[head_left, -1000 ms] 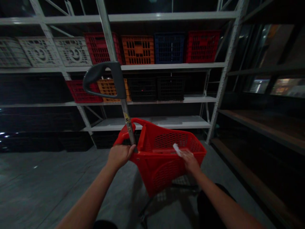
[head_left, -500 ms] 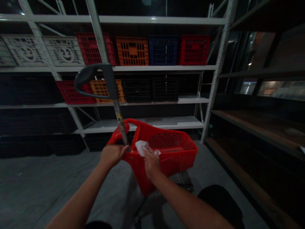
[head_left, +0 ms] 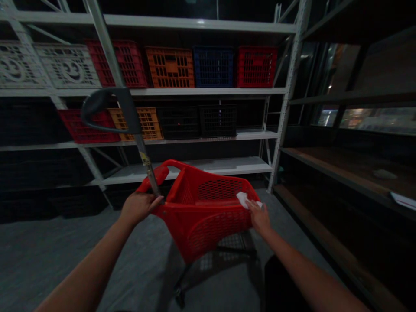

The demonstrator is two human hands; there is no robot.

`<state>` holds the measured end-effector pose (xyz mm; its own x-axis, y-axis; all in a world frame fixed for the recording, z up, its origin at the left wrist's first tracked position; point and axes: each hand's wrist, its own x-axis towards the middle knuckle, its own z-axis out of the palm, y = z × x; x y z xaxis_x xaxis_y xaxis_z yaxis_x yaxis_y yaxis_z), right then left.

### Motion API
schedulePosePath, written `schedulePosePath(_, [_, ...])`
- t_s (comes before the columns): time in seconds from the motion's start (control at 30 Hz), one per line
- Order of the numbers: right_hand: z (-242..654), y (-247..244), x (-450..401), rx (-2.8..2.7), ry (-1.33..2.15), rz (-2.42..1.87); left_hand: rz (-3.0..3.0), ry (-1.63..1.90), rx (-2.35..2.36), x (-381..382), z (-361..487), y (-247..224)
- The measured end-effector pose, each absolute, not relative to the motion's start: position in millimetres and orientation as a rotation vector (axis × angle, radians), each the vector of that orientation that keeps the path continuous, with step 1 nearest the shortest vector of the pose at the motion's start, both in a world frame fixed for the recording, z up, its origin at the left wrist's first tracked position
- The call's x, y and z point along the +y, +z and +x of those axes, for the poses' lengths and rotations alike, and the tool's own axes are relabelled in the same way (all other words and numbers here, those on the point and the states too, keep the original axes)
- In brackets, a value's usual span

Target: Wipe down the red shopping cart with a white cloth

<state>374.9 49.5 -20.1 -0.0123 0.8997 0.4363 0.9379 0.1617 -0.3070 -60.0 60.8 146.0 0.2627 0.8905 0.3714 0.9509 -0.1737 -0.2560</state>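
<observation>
My left hand (head_left: 138,207) wraps around the metal pole (head_left: 146,165) of a red plastic shopping trolley (head_left: 208,229), just under the basket's near corner. The pole rises to a dark grey loop handle (head_left: 108,108). My right hand (head_left: 258,218) rests at the basket's right rim, pressing a white cloth (head_left: 243,199) against the red plastic. Part of the cloth is hidden under my fingers. Below the basket, a wire rack and small wheels show dimly.
White metal shelving (head_left: 195,91) ahead holds several red, orange, blue, black and white crates. A dark wooden shelf (head_left: 338,167) runs along the right, with a sheet of paper (head_left: 403,200) on it. Grey floor (head_left: 48,260) spreads to the left.
My right hand has moved with the cloth from the basket's near middle to its right rim. The shelves have shifted left in view. My left hand stays on the pole.
</observation>
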Motion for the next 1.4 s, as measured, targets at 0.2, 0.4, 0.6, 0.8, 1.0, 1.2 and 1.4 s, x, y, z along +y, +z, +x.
schedulePosePath(0.2, [421,-30,44,-1.72,-0.039,-1.833,-2.095,-0.361,-1.692,56,-57,147])
schedulePosePath(0.4, [343,-25,9,-1.695,0.312,-1.461,-1.82,-1.114,-1.53,5,-24,103])
schedulePosePath(0.6, [247,6,-45,-1.959,0.832,-1.028,-2.549,-0.789,-1.258,-54,38,36])
schedulePosePath(0.8, [238,30,-42,-2.01,1.112,-0.775,-2.696,-0.449,-1.948,-64,48,27])
schedulePosePath(1.0, [266,67,0,-1.868,0.58,-0.906,-2.667,-0.372,-2.184,-80,49,20])
schedulePosePath(1.2, [253,140,41,-1.795,-0.117,-0.89,-2.721,-0.308,-2.219,-99,78,0])
schedulePosePath(1.4, [237,178,81,-1.834,-0.339,-0.894,-2.699,-0.138,-2.27,-108,92,-4])
